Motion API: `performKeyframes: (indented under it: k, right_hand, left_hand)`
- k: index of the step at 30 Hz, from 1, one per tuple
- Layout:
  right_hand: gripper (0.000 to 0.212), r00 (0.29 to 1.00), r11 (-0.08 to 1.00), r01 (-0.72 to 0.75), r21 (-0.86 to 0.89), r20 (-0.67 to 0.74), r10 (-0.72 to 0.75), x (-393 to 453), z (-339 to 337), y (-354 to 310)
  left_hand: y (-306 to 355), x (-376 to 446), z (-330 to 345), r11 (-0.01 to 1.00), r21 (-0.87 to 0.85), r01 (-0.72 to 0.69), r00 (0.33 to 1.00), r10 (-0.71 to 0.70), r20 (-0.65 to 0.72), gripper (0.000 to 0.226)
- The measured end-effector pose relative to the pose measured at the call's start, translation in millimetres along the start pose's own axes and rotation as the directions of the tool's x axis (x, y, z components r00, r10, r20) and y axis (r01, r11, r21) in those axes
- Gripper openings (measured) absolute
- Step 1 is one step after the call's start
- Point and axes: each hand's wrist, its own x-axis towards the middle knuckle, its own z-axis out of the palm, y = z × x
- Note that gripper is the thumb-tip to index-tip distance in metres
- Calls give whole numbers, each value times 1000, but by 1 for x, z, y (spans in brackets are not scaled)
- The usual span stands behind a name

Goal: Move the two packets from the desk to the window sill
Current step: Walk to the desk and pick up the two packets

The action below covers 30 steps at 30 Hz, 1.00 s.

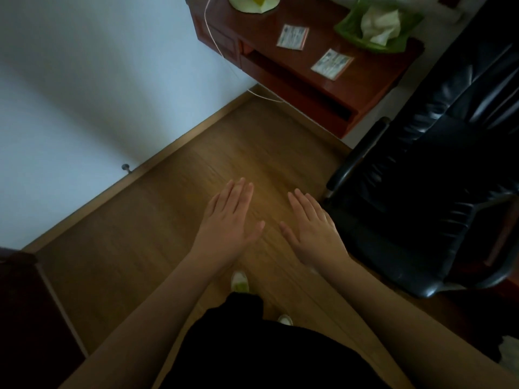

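Note:
Two flat square packets lie on the dark red wooden desk (370, 80) at the top right: one packet (293, 36) further back, the other packet (332, 64) nearer the desk's front edge. My left hand (229, 220) and my right hand (311, 228) are stretched out flat, palms down, over the wooden floor, well short of the desk. Both hands hold nothing. No window sill is in view.
A green tissue holder (377, 25) and a pale lamp base (252, 2) with a white cord (222, 51) stand on the desk. A black leather office chair (438, 169) sits at the right, close to the desk. A white wall (98, 80) runs along the left. Dark furniture (25, 304) fills the lower left.

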Motion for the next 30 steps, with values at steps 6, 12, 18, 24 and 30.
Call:
performKeyframes:
  k: [6,12,18,24,30]
  right_hand:
    - [72,998,997,-29,-67,-54,25,107,-22,-5]
    - [72,989,991,-111,-79,-104,103,201,-51,-16]
    - [73,968,978,-209,-6,-140,207,278,-85,4]
    - [72,968,978,-209,17,-139,209,366,-118,50]
    - [74,981,984,-170,42,-87,174,451,-155,88]
  left_hand:
    - [-51,96,-16,1000,-1,-24,999,24,23,77]
    - [-93,198,-54,986,22,-168,986,168,6,73]
    - [-104,316,-86,973,43,-227,974,227,-6,74]
    - [-87,420,-85,968,36,-249,969,249,12,72]
    - [-65,511,-89,975,10,-224,974,223,36,72]
